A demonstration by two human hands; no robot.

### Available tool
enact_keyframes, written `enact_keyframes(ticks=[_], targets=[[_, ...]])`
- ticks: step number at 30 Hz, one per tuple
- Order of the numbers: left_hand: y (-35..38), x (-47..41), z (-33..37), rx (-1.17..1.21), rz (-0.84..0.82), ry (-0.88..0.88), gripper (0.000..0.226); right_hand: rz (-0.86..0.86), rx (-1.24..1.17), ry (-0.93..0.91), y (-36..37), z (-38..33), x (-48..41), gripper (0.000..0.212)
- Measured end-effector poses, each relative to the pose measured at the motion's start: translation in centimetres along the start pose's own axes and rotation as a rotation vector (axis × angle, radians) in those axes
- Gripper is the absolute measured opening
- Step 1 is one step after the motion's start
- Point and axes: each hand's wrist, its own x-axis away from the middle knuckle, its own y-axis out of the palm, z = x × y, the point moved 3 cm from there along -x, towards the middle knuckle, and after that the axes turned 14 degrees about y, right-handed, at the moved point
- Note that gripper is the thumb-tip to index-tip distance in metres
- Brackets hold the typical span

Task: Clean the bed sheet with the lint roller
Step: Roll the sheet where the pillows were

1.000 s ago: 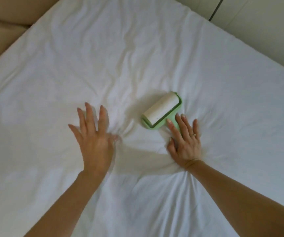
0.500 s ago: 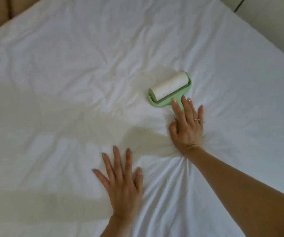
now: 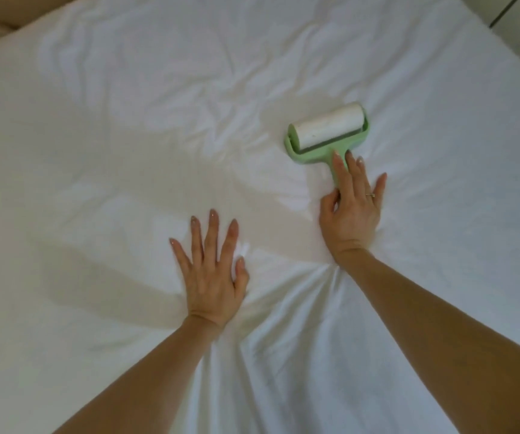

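The right hand's fingers (image 3: 341,170) are laid straight and close together along the green handle (image 3: 331,162) of the lint roller (image 3: 327,126), with the little finger splayed off onto the cloth. The thumb is bent in against the handle's left side, so the handle is pinched between thumb and forefinger rather than wrapped in a fist. A ring (image 3: 372,194) is worn on this right hand (image 3: 351,211), and its heel is sunk into the fitted bed sheet (image 3: 111,145), where creases fan out from the wrist. The left hand's fingers (image 3: 211,233) are spread wide and pressed flat on the cloth, and nothing is held by the left hand (image 3: 213,277).

The lint roller is found right of the sheet's middle, well in from its right edge, with the white adhesive roll down on the cloth and pointed toward the far edge.

The step in hand is judged to be a rolling stroke over a wrinkled patch. It would be done well if:

- the cloth is pulled taut by the flat left hand, away from the roller;
- steady downward pressure is put through the straight fingers, so that the whole width of the roll meets the sheet;
- strokes are overlapped and run along the creases, not across them, so that no folds are pushed up ahead of the roll.
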Motion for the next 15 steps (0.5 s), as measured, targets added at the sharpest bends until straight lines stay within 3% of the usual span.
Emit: enact_keyframes(ticks=[5,9,15], targets=[[0.4,0.2,-0.3,0.003,0.06,0.016,0.058,0.009,-0.258,0.089,-2.2,-0.4,1.6,0.058],[0.7,0.2,-0.4,-0.001,0.099,0.038,0.057,0.039,-0.308,0.03,-5.4,-0.7,6.2,0.054],[0.8,0.1,-0.6,-0.007,0.122,0.055,0.057,-0.109,-0.336,0.015,-8.9,0.7,12.6,0.041]])
